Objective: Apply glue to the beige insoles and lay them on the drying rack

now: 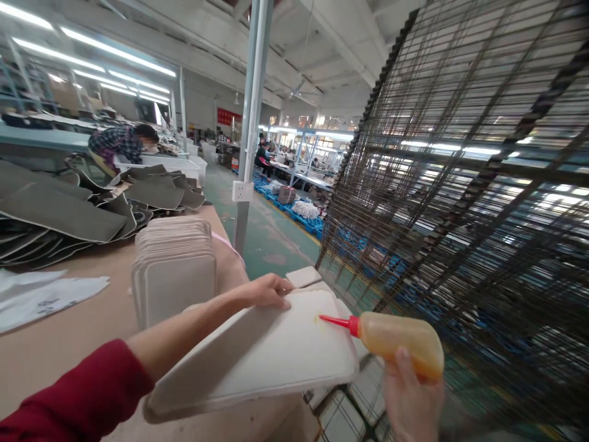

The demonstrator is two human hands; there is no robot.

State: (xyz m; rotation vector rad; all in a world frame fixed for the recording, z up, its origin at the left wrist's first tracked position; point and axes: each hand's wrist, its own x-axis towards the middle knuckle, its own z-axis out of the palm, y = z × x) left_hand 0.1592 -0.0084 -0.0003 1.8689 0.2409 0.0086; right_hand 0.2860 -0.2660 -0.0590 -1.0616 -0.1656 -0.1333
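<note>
A cream-coloured padded panel [257, 350] with rounded corners lies in front of me, tilted slightly. My left hand [271, 291] grips its far edge, thumb on top and the fingers partly hidden behind. In my right hand [411, 393] is a squeeze bottle [400, 341] of yellowish glue-like liquid, held on its side. Its red pointed nozzle is at the panel's upper surface near the right end, beside a small yellow smear. Further pale panels show just beyond and beneath the edge.
A stack of similar pale panels [177, 276] stands on the brown table [110, 307]. Dark grey cut pieces [59, 209] are piled at left, near white sheets [50, 298]. A tall wire rack [437, 184] rises close on the right. A co-worker [119, 147] bends over behind; a post [248, 123] stands ahead.
</note>
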